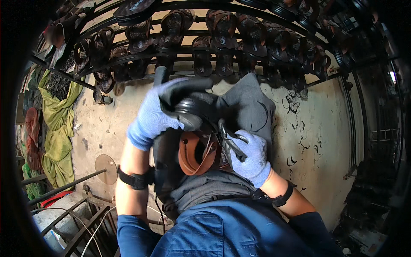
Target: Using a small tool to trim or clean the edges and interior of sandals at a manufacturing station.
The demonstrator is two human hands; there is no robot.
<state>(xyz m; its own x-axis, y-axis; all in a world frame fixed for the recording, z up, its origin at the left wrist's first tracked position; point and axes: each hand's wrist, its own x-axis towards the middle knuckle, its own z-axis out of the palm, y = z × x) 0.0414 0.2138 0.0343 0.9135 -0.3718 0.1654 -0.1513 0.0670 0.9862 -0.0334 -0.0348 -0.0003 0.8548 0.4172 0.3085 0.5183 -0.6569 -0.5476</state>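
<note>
A sandal with a black sole and brown straps [190,159] lies tilted over my lap, its toe end away from me. My left hand [156,113], in a blue knit glove with dark fingers, is closed around the far part of the black sole. My right hand [252,158], gloved the same way, grips black-handled scissors [234,140] close to the right edge of the sandal. The blades are hard to make out against the dark sole and cloth. A dark grey cloth [252,107] covers my legs beneath the sandal.
Ahead stands a black metal rack [180,52] with many dark sandals [173,28]. Curled black trimmings [293,103] are scattered on the floor to the right. At left lie a yellow-green cloth [60,132], a round disc on a bar [105,169] and a metal frame [92,214].
</note>
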